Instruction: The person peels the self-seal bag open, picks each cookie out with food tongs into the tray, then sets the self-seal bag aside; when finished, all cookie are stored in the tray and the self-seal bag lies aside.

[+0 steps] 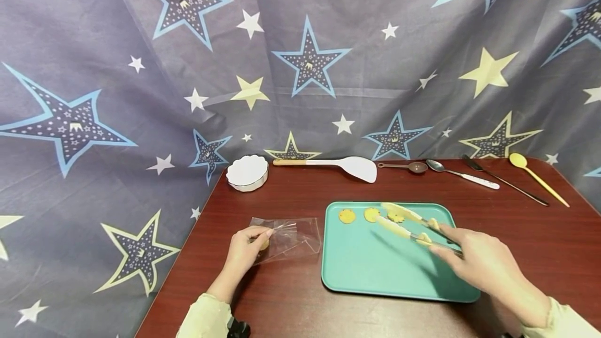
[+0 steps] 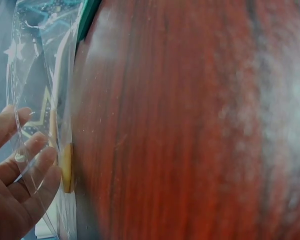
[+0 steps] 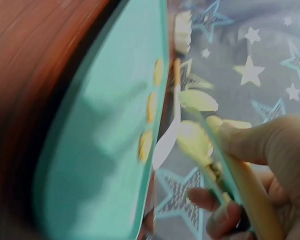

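Observation:
My left hand (image 1: 248, 246) pinches the edge of a clear plastic bag (image 1: 300, 241) left of the teal tray (image 1: 394, 270). A round yellow cookie (image 2: 67, 167) shows in the bag, close to the fingers in the left wrist view. My right hand (image 1: 483, 260) grips tongs (image 1: 429, 239) with pale yellow tips over the tray's right half. The tips stand apart with nothing between them. Along the tray's far edge lie a cookie (image 1: 347, 216), another cookie (image 1: 372, 215) and a third cookie (image 1: 396, 217), partly hidden by the tongs.
Behind the bag stands a white fluted dish (image 1: 247, 173). Along the table's back lie a white spatula (image 1: 359, 168), a brown spoon (image 1: 417, 167), a metal spoon (image 1: 469, 177), a dark-ended long utensil (image 1: 507, 181) and a yellow spoon (image 1: 518, 160). A star-patterned curtain (image 1: 328, 113) hangs behind.

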{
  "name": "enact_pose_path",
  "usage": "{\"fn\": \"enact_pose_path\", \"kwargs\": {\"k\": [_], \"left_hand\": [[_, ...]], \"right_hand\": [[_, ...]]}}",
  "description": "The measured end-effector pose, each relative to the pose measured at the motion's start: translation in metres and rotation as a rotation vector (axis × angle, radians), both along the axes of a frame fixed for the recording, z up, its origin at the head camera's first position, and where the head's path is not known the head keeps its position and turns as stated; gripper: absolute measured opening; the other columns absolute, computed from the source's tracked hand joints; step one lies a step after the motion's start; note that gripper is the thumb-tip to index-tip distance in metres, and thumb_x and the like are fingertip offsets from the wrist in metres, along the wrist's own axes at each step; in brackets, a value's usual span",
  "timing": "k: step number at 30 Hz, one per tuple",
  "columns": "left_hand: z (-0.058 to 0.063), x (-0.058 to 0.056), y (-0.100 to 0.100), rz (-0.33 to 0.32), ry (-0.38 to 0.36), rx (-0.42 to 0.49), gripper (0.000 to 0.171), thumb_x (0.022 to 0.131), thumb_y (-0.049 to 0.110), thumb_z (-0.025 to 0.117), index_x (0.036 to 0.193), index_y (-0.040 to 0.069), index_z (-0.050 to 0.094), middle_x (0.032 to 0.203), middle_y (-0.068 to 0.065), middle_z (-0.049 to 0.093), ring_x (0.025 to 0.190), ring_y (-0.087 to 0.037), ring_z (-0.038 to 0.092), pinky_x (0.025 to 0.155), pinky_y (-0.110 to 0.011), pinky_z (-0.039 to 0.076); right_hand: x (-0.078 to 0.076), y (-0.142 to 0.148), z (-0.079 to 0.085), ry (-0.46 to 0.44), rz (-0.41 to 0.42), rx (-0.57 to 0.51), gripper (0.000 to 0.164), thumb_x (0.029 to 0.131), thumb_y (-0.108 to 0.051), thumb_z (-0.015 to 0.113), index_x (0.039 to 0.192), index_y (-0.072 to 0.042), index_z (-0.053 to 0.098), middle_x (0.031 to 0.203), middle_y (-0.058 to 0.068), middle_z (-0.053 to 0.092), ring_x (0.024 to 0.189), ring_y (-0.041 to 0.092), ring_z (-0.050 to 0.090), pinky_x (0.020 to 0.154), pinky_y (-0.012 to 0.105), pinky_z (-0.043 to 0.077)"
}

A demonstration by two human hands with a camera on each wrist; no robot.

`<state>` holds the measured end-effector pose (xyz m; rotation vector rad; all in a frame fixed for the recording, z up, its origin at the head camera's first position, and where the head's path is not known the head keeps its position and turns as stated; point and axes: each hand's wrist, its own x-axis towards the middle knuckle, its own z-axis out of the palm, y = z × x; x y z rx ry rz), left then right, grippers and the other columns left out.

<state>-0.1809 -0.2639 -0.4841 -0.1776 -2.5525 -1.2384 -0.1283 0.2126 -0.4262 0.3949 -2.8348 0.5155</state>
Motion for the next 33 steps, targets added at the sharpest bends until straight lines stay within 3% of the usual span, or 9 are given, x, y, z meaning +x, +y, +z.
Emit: {"fn": "enact_pose_path", "kwargs": {"k": [5, 9, 12, 20, 33], "left_hand": [[-0.001, 0.000, 0.000, 0.005, 0.002, 0.005, 0.005, 0.087, 0.016, 0.074, 0.088, 0.016, 0.079, 0.087, 0.007, 0.073, 0.086, -0.011, 0.067, 0.082, -0.028, 0.052], [0.000, 0.001, 0.000, 0.007, 0.014, 0.008, 0.005, 0.087, 0.016, 0.074, 0.088, 0.015, 0.079, 0.088, 0.006, 0.073, 0.089, -0.013, 0.067, 0.084, -0.030, 0.052], [0.000, 0.001, 0.001, 0.000, 0.023, 0.013, 0.005, 0.087, 0.015, 0.074, 0.088, 0.014, 0.079, 0.087, 0.005, 0.073, 0.089, -0.013, 0.067, 0.084, -0.030, 0.052], [0.001, 0.004, 0.002, -0.028, 0.066, 0.027, 0.005, 0.087, 0.014, 0.074, 0.087, 0.012, 0.079, 0.086, 0.005, 0.073, 0.086, -0.012, 0.067, 0.082, -0.026, 0.051], [0.002, 0.006, 0.010, -0.066, 0.071, 0.039, 0.004, 0.087, 0.015, 0.074, 0.086, 0.015, 0.078, 0.085, 0.008, 0.071, 0.084, -0.011, 0.067, 0.079, -0.027, 0.052]], "right_hand": [[-0.001, -0.035, 0.004, 0.151, 0.141, -0.025, 0.043, 0.082, -0.039, 0.077, 0.119, -0.017, 0.071, 0.103, 0.003, 0.073, 0.078, 0.021, 0.069, 0.055, 0.042, 0.050], [-0.007, -0.062, 0.002, 0.202, 0.250, -0.015, 0.040, 0.082, -0.035, 0.078, 0.116, -0.016, 0.072, 0.106, 0.000, 0.073, 0.093, 0.020, 0.069, 0.069, 0.042, 0.055], [-0.011, -0.079, -0.002, 0.204, 0.304, 0.008, 0.040, 0.081, -0.035, 0.079, 0.115, -0.016, 0.073, 0.105, -0.001, 0.073, 0.092, 0.019, 0.069, 0.068, 0.040, 0.055], [-0.021, -0.103, -0.013, 0.222, 0.357, 0.106, 0.042, 0.080, -0.040, 0.078, 0.116, -0.019, 0.072, 0.100, -0.002, 0.073, 0.083, 0.017, 0.070, 0.055, 0.038, 0.053], [-0.038, -0.139, -0.027, 0.182, 0.468, 0.085, 0.044, 0.083, -0.042, 0.074, 0.120, -0.017, 0.070, 0.107, -0.001, 0.072, 0.088, 0.017, 0.070, 0.054, 0.035, 0.052]]}}
